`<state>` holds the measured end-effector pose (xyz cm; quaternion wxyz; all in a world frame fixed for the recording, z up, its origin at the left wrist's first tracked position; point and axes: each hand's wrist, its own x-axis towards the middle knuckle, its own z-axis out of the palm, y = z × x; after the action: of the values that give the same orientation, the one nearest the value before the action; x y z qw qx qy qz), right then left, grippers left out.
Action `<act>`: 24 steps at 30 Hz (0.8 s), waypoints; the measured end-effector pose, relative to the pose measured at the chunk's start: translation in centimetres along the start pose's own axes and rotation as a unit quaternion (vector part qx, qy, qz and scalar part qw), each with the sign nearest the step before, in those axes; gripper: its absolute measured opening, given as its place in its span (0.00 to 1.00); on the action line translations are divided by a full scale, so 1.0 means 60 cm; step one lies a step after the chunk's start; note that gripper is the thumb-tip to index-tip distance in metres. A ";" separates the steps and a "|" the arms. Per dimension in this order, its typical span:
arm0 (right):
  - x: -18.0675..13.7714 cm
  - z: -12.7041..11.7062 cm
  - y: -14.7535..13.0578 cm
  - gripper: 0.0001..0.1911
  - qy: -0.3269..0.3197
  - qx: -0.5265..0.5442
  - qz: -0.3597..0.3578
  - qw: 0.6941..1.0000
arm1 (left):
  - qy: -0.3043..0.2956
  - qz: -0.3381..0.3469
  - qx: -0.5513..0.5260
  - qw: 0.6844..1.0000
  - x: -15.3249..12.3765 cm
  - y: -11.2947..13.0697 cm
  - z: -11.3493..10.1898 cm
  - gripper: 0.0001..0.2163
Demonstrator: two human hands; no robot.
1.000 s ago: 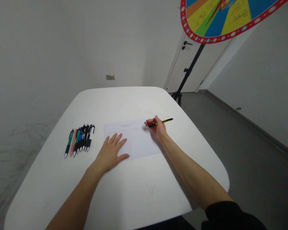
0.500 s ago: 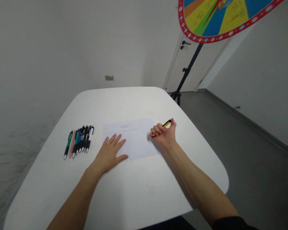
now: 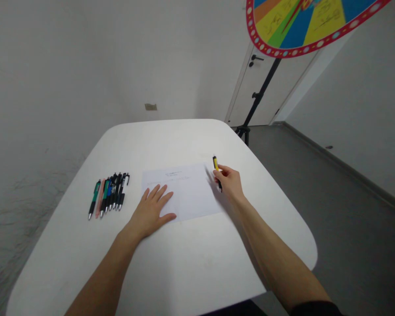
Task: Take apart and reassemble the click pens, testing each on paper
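Yellow-and-black pen [image 3: 217, 171] sits pinched in our right hand [image 3: 229, 182] fingers beside the paper [image 3: 187, 193]; our left hand [image 3: 151, 210] lies flat, fingers spread, pinning the sheet.

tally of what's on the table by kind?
Pens lying in the row at left: about 7, packed too tight for an exact count
Yellow-and-black pen in the right hand: 1
White paper sheet under the left hand: 1
Total: about 9

A thin white paper sheet [image 3: 184, 193], matt, lies on a smooth, faintly sheened white tabletop [image 3: 171, 259]. The yellow-and-black plastic pen [image 3: 216, 170] looks glossy, like the row of plastic pens [image 3: 109, 194].
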<state>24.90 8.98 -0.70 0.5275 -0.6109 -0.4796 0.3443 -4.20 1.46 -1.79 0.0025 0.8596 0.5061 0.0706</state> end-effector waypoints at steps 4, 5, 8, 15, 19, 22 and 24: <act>-0.002 -0.005 0.001 0.14 0.004 -0.225 -0.056 0.973 | -0.011 -0.003 0.000 1.000 0.000 0.001 -0.003 0.31; -0.003 -0.004 -0.001 0.12 -0.001 -0.259 -0.062 0.964 | -0.014 -0.003 0.000 1.000 0.000 0.001 -0.004 0.31; -0.009 0.000 -0.008 0.08 -0.019 -0.336 -0.076 0.938 | -0.016 -0.001 0.002 1.000 0.000 0.001 -0.004 0.31; -0.016 0.004 -0.013 0.11 -0.029 -0.471 -0.096 0.876 | -0.009 -0.001 0.004 1.000 0.000 -0.001 -0.003 0.31; -0.020 0.004 -0.015 0.12 -0.029 -0.488 -0.106 0.866 | -0.012 0.000 0.001 1.000 0.000 0.000 -0.001 0.31; -0.027 0.002 -0.018 0.14 -0.010 -0.474 -0.117 0.873 | 0.027 -0.001 -0.008 1.000 0.002 0.003 -0.004 0.29; -0.032 0.001 -0.020 0.15 0.006 -0.458 -0.129 0.879 | 0.075 -0.021 -0.010 0.997 0.004 0.003 -0.013 0.27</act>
<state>24.01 7.17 0.30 0.2311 -0.7188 -0.6556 0.0114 -4.00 1.53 -0.99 -0.0254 0.8408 0.5224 0.1401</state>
